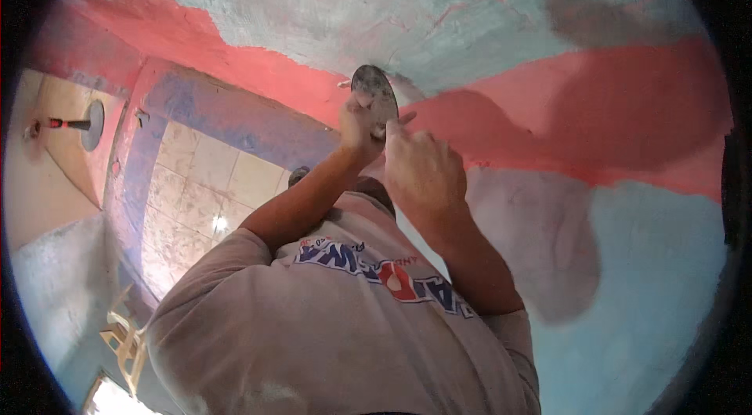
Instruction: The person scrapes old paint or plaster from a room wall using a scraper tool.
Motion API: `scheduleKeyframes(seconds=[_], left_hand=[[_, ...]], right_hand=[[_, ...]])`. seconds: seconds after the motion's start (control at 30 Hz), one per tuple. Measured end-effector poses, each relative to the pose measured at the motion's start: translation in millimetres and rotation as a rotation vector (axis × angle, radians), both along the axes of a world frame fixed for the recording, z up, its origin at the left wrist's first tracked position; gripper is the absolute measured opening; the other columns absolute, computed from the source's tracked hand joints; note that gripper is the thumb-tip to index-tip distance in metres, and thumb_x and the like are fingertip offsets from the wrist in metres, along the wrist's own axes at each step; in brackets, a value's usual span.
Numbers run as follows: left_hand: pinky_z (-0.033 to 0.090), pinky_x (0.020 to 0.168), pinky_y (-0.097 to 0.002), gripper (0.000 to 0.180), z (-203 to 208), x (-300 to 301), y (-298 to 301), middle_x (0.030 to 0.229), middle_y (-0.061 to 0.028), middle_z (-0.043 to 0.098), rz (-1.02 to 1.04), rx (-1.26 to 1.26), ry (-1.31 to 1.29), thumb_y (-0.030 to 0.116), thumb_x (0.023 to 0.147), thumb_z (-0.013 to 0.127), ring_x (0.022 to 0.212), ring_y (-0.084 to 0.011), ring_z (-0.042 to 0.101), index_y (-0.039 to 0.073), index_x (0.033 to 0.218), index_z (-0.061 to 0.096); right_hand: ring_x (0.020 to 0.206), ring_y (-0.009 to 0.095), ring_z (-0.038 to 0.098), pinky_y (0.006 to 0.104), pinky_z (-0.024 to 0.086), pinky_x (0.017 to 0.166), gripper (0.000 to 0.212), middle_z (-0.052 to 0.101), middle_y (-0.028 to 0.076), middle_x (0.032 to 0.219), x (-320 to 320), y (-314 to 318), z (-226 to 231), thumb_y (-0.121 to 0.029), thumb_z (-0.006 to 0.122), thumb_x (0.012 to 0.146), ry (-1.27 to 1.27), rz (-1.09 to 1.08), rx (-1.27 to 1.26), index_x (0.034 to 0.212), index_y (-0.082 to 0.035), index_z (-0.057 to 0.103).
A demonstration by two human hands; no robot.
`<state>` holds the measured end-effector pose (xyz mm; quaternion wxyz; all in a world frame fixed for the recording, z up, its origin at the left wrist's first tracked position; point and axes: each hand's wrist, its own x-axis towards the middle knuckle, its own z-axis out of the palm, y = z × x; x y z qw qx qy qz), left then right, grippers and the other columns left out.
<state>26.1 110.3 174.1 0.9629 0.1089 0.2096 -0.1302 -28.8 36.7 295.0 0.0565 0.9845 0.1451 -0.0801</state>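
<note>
A dark grey oval-looking disc (374, 90) with pale smears on its face is held up in front of the painted wall. My left hand (359, 124) grips its left and lower side, with the thumb lying on the face. At the disc's lower right edge is my right hand (427, 168), its fingers curled in and their tips close to the rim. A small dark sliver shows by those fingertips, but what they pinch is too small to tell.
The wall (501, 133) carries red and pale blue-grey paint with rough patches. Left of me are a tiled floor area (200, 164) with a purple border, a round disc tool (92, 125) with a red and black handle, and a wooden frame (125, 341) lower down.
</note>
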Motion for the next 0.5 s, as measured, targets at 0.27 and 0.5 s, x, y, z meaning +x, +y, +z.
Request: scheduleKeyframes(seconds=[0.27,0.5], left_hand=[[0.037,0.046,-0.0294,0.005,-60,26,-11,0.060,0.0011,0.043,0.079,0.078,-0.169,0.014,0.077,0.043,0.049,-0.0163,0.043,0.015,0.080,0.048],[0.046,0.056,-0.0345,0.010,-17,8,-15,0.070,-0.0003,0.050,0.039,-0.001,0.011,0.019,0.076,0.047,0.062,-0.0186,0.052,0.014,0.084,0.052]], right_hand=[[0.072,0.029,0.069,0.0432,0.055,0.059,0.015,0.067,0.016,0.075,19,-23,-9,-0.011,0.056,0.081,-0.170,0.048,0.208,0.074,-0.004,0.066],[0.072,0.030,0.068,0.0424,0.054,0.060,0.012,0.066,0.015,0.073,2,-18,-13,-0.011,0.056,0.079,-0.107,-0.035,0.146,0.082,-0.007,0.066]])
